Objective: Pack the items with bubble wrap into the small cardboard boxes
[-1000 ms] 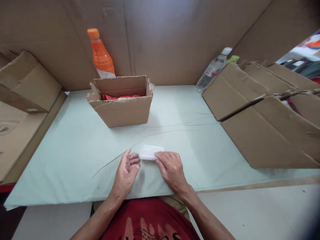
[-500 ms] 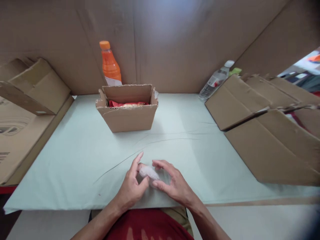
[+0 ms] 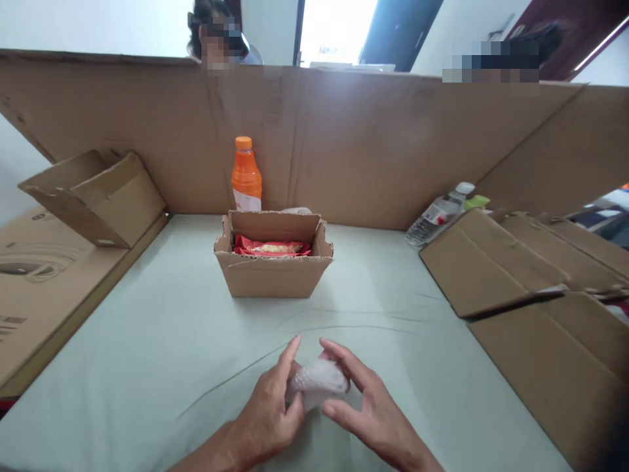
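A small wad of clear bubble wrap is held between both hands just above the pale green tabletop, near its front edge. My left hand pinches its left side with thumb and forefinger. My right hand cups its right side, fingers curled over the top. Further back stands a small open cardboard box with a red snack packet lying inside.
An orange drink bottle stands behind the box against a cardboard wall. A clear water bottle lies at the back right. Flattened cartons lean on the right, a folded carton sits left. Two people appear beyond the wall.
The bubble wrap lay flat on the table; both hands have gathered it into a wad and lifted it. The view has tilted up, showing the top of the wall and the room beyond.
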The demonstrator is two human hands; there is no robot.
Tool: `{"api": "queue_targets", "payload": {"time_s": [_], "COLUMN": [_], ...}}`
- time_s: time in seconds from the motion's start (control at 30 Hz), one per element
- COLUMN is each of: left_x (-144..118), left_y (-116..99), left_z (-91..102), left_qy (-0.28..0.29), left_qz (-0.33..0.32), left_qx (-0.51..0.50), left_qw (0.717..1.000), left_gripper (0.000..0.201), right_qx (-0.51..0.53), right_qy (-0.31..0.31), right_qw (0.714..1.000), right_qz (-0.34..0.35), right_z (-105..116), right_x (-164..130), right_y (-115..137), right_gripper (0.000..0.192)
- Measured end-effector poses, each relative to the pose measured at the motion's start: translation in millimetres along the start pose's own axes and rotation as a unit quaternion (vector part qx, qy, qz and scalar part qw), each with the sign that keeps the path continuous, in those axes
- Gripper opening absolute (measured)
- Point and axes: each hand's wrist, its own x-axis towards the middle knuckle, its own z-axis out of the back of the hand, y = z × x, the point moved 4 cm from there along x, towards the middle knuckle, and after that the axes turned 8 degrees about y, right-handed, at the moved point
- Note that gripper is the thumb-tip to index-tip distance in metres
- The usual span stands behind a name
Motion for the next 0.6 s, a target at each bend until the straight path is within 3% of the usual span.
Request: {"api": "queue_targets", "payload": {"time_s": [0.03,0.1,0.2,0.27,0.33,0.4,0.47,0.5,0.6], "left_x": [2.5,8.2,21.5,34.4,48.4,62.0,71.4,73.1,68.0], "left_y": [-3.0,-13.6,-38.6,-55.7,-67.0,-68.3,-61.0,-56.0,-43.0], "left_z": [2.9,13.6,50.4,88.6,126.5,152.7,163.5,163.7,153.5], "left_qy": [0.011,0.027,-0.006,-0.1,-0.214,-0.281,-0.294,-0.289,-0.272], "left_qz": [-0.038,-0.114,-0.191,-0.213,-0.219,-0.214,-0.215,-0.22,-0.245], "left_qx": [0.036,0.091,0.172,0.251,0.341,0.404,0.421,0.418,0.404], "left_qw": [0.999,0.989,0.966,0.939,0.889,0.844,0.831,0.833,0.838], "left_gripper": [0.089,0.093,0.09,0.084,0.083,0.082,0.077,0.075,0.073], "right_qx": [-0.01,-0.033,-0.062,-0.077,-0.098,-0.13,-0.184,-0.217,-0.304], "right_qy": [0.04,0.105,0.106,0.039,-0.071,-0.178,-0.23,-0.224,-0.116], "right_qw": [0.999,0.994,0.992,0.994,0.988,0.97,0.95,0.943,0.934], "right_qz": [-0.003,0.001,0.037,0.074,0.095,0.098,0.103,0.114,0.145], "right_z": [2.7,9.6,34.8,63.4,96.4,125.0,142.0,145.3,139.8], "right_x": [4.1,13.3,27.3,35.3,42.8,53.1,71.0,83.8,131.4], "right_y": [2.8,10.5,27.6,42.5,58.9,76.1,94.5,103.5,119.6], "right_gripper": [0.047,0.019,0.01,0.01,0.011,0.014,0.017,0.017,0.017]}}
